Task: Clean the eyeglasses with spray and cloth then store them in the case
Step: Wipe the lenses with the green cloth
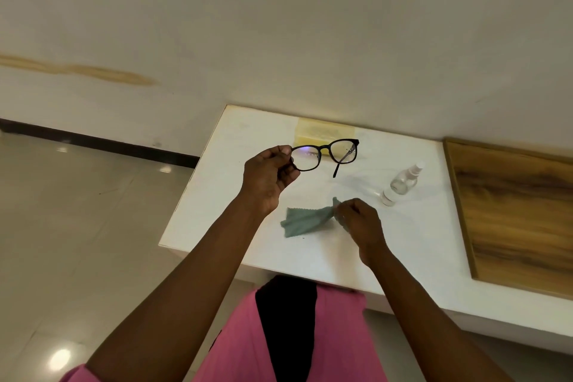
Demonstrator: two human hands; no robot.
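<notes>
I cannot see my right hand's (359, 220) fingertips; they are curled around one corner of the green cloth (305, 220), which lies near the table's (223, 226) front edge. Further away, my left hand (268, 178) pinches the glasses' (325, 153) left end, raised above the table. The spray bottle (401, 184) stands on the right. A yellowish box (322, 133) at the far edge is blurred.

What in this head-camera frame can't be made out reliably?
- Yellowish case: partly behind the eyeglasses; open or closed unclear.
- Spray bottle: small and blurred; fill level unclear.
- Left hand: covers the frame's left end.
- Right hand: hides the bunched end of the cloth.
</notes>
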